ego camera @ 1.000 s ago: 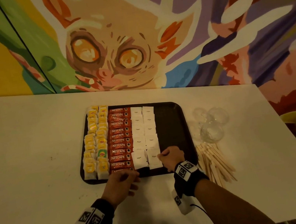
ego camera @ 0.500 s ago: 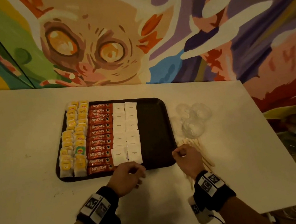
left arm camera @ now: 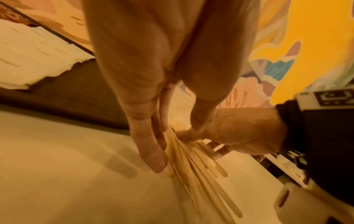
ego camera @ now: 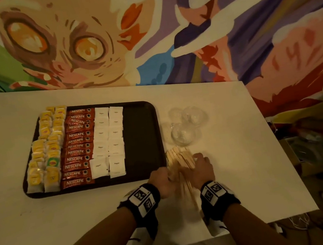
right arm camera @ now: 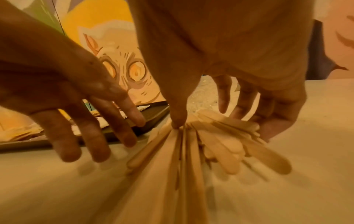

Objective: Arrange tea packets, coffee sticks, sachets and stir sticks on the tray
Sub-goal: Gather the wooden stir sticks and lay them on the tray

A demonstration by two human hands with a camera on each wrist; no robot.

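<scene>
A black tray holds rows of yellow tea packets, red coffee sticks and white sachets; its right third is bare. A pile of wooden stir sticks lies on the table just right of the tray's front corner. My left hand presses straight fingers against the pile's left side. My right hand cups the right side of the stir sticks, thumb on top, fingers curved round them.
Several clear round cups stand just behind the stick pile. The white table ends at a painted wall behind and drops off at the right edge, with clutter on the floor beyond.
My left hand left the tray's front edge and moved right to the stick pile. My right hand settled onto the sticks. The view swung to the right.
</scene>
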